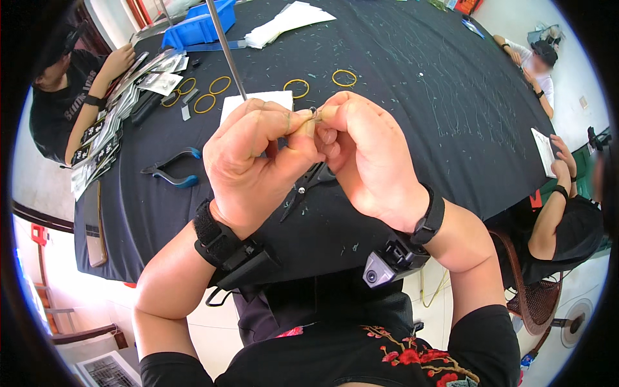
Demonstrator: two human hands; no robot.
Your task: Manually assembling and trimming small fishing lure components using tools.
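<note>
My left hand (255, 151) and my right hand (374, 148) meet above the black cloth, fingertips almost touching. Between them is a small dark metal piece (314, 114), mostly covered by the fingers, so its exact kind is unclear. Thumb and forefinger of each hand are pinched together on it. Under the hands lie black scissors (300, 191), partly hidden. To the left rest pliers (175, 169) with blue handles. Just beyond my left hand is a white block (278, 98), next to a slanting metal rod (225, 48).
Yellow rings (344, 78) lie on the black-covered table (412, 84), with many thin green threads (451, 97) to the right. At the far left are a blue bin (203, 24), white paper strips (290, 24) and a pile of packets (113, 129). Other people sit around the table.
</note>
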